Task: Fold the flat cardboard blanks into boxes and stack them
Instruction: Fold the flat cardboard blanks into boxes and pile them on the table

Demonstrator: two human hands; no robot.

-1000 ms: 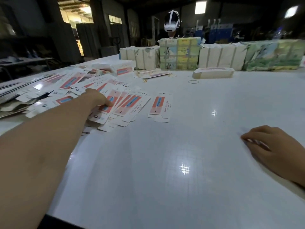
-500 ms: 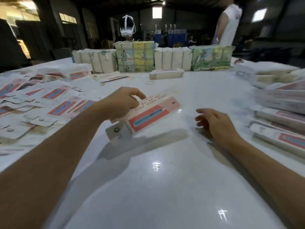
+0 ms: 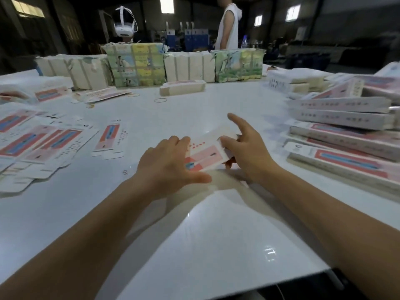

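- A glossy white table (image 3: 194, 245) fills the near view, with both bare forearms reaching forward over it to the middle.
- The left hand (image 3: 166, 167) grips the near-left end of a flat cardboard blank (image 3: 205, 153), fingers curled over its top edge and the thumb stretched out below it.
- The right hand (image 3: 244, 148) holds the blank's right side with the thumb on the printed face; the index finger points straight out and away, and the other fingers are hidden behind the card.
- The blank is held just above the table centre, pink-and-white face up, its long axis running from near left to far right and its far end tilted upward.
- To the left, loose flat blanks (image 3: 43, 146) lie fanned and overlapping, pink and blue panels up; one single blank (image 3: 111, 137) lies apart beside them.
- To the right, folded boxes (image 3: 346, 148) are piled in layered rows, long sides facing the centre.
- Farther off lie rubber bands (image 3: 160, 100) and one bundled pack of blanks (image 3: 183, 87).
- Along the far edge stand wrapped bundles (image 3: 138, 63), some white, some in green and yellow printed paper.
- Behind them stand a white headset on a stand (image 3: 125, 27) and a person in a white sleeveless top (image 3: 228, 29), in a dim hall with bright windows.
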